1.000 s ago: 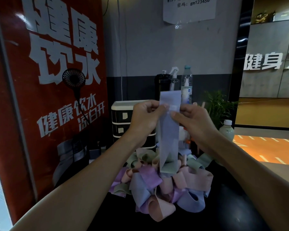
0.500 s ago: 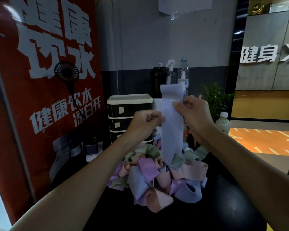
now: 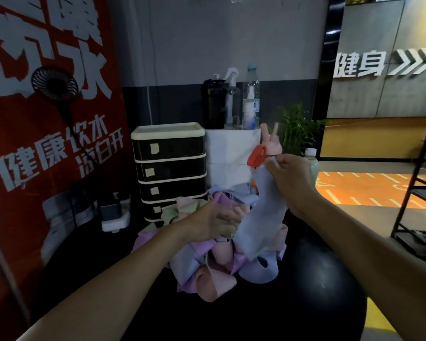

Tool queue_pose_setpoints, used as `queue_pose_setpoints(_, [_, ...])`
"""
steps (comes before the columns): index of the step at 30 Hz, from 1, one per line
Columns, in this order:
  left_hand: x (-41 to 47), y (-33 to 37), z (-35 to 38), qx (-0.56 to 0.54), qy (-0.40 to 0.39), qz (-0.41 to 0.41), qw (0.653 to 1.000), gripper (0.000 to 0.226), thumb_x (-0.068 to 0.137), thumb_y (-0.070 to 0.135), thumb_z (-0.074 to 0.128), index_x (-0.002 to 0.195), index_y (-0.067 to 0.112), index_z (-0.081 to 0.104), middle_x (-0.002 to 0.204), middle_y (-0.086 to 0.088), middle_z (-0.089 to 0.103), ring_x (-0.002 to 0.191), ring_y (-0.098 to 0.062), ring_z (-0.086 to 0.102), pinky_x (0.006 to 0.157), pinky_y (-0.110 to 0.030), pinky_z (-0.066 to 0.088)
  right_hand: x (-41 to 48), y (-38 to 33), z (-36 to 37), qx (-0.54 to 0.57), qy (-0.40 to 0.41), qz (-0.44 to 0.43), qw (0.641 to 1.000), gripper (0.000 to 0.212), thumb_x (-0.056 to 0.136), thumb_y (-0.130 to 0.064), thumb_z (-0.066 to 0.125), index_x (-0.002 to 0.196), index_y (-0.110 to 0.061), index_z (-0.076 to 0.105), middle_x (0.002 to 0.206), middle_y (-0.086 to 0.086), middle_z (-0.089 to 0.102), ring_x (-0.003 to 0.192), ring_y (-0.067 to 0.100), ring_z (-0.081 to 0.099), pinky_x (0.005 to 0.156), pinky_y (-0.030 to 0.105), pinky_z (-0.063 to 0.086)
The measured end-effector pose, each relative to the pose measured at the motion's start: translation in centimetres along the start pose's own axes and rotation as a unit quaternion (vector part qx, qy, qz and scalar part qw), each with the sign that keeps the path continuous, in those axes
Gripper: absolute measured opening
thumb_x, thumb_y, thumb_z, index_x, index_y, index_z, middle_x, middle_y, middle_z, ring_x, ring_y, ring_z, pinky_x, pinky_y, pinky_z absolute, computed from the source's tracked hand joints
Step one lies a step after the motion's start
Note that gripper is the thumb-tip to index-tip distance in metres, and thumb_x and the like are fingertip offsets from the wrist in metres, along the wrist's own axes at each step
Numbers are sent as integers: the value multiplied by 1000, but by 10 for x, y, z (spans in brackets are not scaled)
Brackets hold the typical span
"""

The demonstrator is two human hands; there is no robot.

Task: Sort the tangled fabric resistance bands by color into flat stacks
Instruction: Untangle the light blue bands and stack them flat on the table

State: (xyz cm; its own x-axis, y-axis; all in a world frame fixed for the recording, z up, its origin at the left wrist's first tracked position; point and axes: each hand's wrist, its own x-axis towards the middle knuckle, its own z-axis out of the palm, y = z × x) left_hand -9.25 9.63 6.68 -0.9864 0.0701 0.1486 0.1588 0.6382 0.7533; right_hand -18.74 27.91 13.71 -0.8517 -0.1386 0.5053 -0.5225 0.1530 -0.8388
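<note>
The bands in the pile (image 3: 199, 257) overlap too much to count; lilac, pink, pale blue and green loops show. One pale blue band (image 3: 258, 217) hangs from the right hand (image 3: 290, 183), whose thumb and fingers pinch its top edge. Its lower end, below that hand, is lost in the pile. The left hand (image 3: 214, 222), lower and left of the right one, rests on the pile with fingers loosely stretched, tips blurred. Beyond both hands stand three bottles (image 3: 251, 99). A fourth bottle (image 3: 311, 156) is half hidden behind the right hand.
</note>
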Motion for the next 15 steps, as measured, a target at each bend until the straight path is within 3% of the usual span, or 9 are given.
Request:
queue_pose_setpoints(2, [5,-4,3,3,8,-6,1000,32,88,-7,68,120,-4,66,103,-3,66,83,11,59,80,-9,46,0,5,-3,12,-7,-4,1000,34,94,-20,60,83,12,62,66,17,51,63,15,40,60,28,30])
queue_pose_setpoints(5, [9,-5,7,25,24,12,999,38,84,0,75,121,3,67,112,8,66,94,14,58,87,-13,43,-4,13,-5,25,-31,-14,999,25,95,-15,59,91,9,66,81,28,64,70,15,48,62,29,35])
queue_pose_setpoints(8, [12,-7,10,19,12,9,1000,41,83,4,77,123,7,67,120,6,67,105,6,60,93,-16,46,-9,18,-4,43,-70,-4,997,15,94,-10,60,99,-4,73,80,7,70,71,11,55,63,26,43])
queue_pose_setpoints(12, [13,-9,12,29,28,-3,999,29,83,-1,74,111,7,74,85,0,67,68,-4,57,65,-20,50,-16,25,-5,55,-78,5,995,18,95,-8,58,80,0,65,58,-5,44,55,6,36,53,23,31])
queue_pose_setpoints(15, [12,-9,13,19,60,-9,998,24,86,-7,66,105,5,75,79,-16,68,61,-14,63,60,-24,55,-19,27,-7,73,-87,21,993,13,96,-8,58,96,-17,67,65,-3,56,59,5,48,52,16,39])
